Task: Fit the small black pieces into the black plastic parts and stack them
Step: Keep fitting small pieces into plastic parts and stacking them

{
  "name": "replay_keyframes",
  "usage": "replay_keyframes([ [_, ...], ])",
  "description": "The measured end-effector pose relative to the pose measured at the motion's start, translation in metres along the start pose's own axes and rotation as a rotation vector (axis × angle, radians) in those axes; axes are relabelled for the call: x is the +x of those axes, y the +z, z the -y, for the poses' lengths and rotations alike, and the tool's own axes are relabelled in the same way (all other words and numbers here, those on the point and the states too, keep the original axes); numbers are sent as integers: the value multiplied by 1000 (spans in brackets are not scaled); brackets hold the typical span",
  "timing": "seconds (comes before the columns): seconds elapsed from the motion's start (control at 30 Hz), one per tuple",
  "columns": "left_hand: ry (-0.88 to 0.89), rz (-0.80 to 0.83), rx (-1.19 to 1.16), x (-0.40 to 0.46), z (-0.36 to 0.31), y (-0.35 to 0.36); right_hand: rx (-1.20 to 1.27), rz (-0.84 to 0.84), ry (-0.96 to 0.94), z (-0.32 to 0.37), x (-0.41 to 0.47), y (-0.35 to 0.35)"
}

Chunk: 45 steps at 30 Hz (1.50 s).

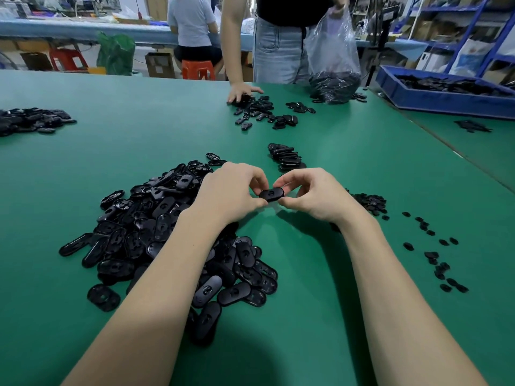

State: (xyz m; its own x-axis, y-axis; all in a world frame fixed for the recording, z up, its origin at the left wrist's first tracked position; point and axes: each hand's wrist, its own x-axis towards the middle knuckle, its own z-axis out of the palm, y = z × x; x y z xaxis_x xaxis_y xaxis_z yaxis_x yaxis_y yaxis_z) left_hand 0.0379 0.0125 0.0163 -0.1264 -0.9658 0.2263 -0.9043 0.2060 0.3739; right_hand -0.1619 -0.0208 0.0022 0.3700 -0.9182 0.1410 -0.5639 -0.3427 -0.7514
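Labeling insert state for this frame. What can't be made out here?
- Head view: whether a small piece sits in the held part; fingers of the left hand and right hand cover its ends.
- Pile: forearms hide its middle.
- Small pieces: too small for detail.
- Blue bin: cut by the right edge.

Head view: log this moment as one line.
hands: left and right pinch one black plastic part | stack: behind | loose pile: left

forearms hide part of black parts pile (pixel 133 232) | small pieces (pixel 434 257) — too small to tell shape
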Motion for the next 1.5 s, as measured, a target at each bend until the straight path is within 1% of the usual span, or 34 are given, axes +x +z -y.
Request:
replay_keyframes([
  [0.17,-31,20,-6,1,1,-4,-61,-3,-28,1,-1,2],
  [0.33,-30,46,-51,2,3,-10,-86,33,7,-1,-2,4],
  [0.43,-47,26,-94,2,4,-16,-70,61,17,1,-1,8],
  [0.53,-58,-20,-83,3,5,-19,-40,136,14,10,2,18],
  [0.6,-68,-27,-75,3,6,-18,-61,175,46,15,3,20],
  [0.63,-73,-16,-80,3,6,-17,-81,167,67,16,3,16],
  [0.7,-79,13,-89,4,4,-12,-124,95,103,13,3,1],
  [0.77,-73,33,-97,3,2,-6,-222,-29,172,8,-1,-19],
  [0.87,-49,60,-102,2,-3,3,-392,-243,370,-8,-10,-38],
  [0.93,-38,61,-107,2,-6,8,-410,-359,484,-16,-14,-42],
  [0.97,-35,55,-111,2,-7,10,-410,-386,523,-19,-15,-42],
  [1.23,-15,38,-91,1,-12,18,-467,-424,631,-20,-8,-32],
  [1.37,-16,36,-84,1,-12,20,-472,-430,635,-17,-7,-31],
  [1.5,-14,37,-84,1,-11,20,-495,-468,595,-18,-7,-28],
])
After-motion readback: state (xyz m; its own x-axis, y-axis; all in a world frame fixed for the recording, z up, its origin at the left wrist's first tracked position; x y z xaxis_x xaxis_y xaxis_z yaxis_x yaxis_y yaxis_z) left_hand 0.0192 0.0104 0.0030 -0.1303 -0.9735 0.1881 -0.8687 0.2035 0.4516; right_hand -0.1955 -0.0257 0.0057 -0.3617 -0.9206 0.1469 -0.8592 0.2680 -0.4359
